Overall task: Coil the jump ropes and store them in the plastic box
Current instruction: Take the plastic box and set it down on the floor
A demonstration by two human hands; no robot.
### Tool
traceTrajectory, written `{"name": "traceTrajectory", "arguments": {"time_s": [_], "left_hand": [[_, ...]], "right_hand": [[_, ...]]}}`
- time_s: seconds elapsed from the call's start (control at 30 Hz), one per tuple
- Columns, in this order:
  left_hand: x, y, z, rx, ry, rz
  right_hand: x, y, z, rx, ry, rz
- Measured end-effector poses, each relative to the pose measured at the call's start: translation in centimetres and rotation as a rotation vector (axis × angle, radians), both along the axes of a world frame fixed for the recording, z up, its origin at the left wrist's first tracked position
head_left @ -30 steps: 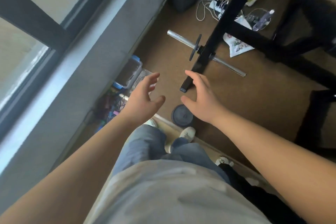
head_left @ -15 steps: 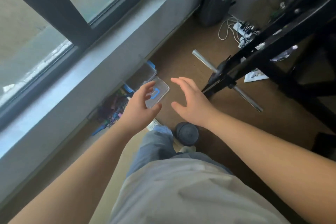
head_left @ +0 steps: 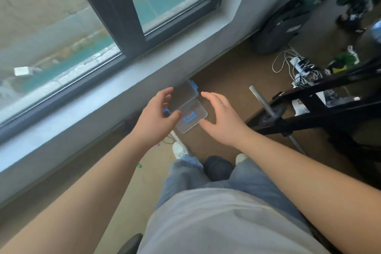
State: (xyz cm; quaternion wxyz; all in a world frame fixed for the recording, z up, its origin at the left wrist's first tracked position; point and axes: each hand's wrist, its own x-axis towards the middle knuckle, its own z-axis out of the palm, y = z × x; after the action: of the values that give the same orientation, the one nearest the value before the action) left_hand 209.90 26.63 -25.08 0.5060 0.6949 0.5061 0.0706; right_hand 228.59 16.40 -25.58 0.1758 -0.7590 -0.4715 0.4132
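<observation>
Head view, looking down at a floor by a wall. Item: clear rectangular plastic box with blue latches [head_left: 185, 94], lidless, lying on the brown floor [head_left: 224, 80] at the foot of the grey wall under the grey window sill [head_left: 103, 99], about 12 o'clock from picture centre. Item: clear flat lid with a blue handle [head_left: 191, 118], on the floor touching the box's near edge, at its 5 o'clock. Item: left hand [head_left: 155, 114], held over the box's 8 o'clock corner, fingers spread wide and lightly bent, thumb out over the lid's left edge, gripping nothing; contact with box or lid cannot be told. Item: right hand [head_left: 221, 118], at 3 o'clock of the lid, palm facing the left hand, fingers straight and wide, carrying nothing. Item: dark blurred tangle [head_left: 129, 123] at the wall's foot, 9 o'clock of the left wrist, mostly hidden by it, too blurred to tell as ropes; thin black cord [head_left: 168, 141] below the wrist. Item: two white shoes [head_left: 180, 149] under blue jeans, with a dark round weight [head_left: 216, 168] between them at 6 o'clock of the lid. Item: silver metal bar [head_left: 260, 99] with a black disc plate [head_left: 275, 111], 3 o'clock of the right hand, running under a black metal frame [head_left: 329, 109]. Item: white power strip with white cables [head_left: 299, 66] at 2 o'clock. Item: black bag [head_left: 282, 27] against the wall at 1 o'clock. Item: dark-framed window [head_left: 115, 6], 11 o'clock.
</observation>
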Motion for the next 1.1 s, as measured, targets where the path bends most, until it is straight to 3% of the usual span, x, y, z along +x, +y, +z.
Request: {"name": "traceTrajectory", "arguments": {"time_s": [0.5,0.8,1.1], "left_hand": [[-1.3,-1.0,-1.7,-0.059,0.058,0.279],[2.8,-0.1,-2.4,-0.053,0.077,0.58],[3.6,2.8,-10.6,-0.1,0.066,0.619]], "right_hand": [[0.2,7.1,-1.5,-0.017,0.033,0.355],[4.8,12.2,-2.8,-0.015,0.075,0.614],[5.5,16.9,-10.8,-0.034,0.057,0.617]]}}
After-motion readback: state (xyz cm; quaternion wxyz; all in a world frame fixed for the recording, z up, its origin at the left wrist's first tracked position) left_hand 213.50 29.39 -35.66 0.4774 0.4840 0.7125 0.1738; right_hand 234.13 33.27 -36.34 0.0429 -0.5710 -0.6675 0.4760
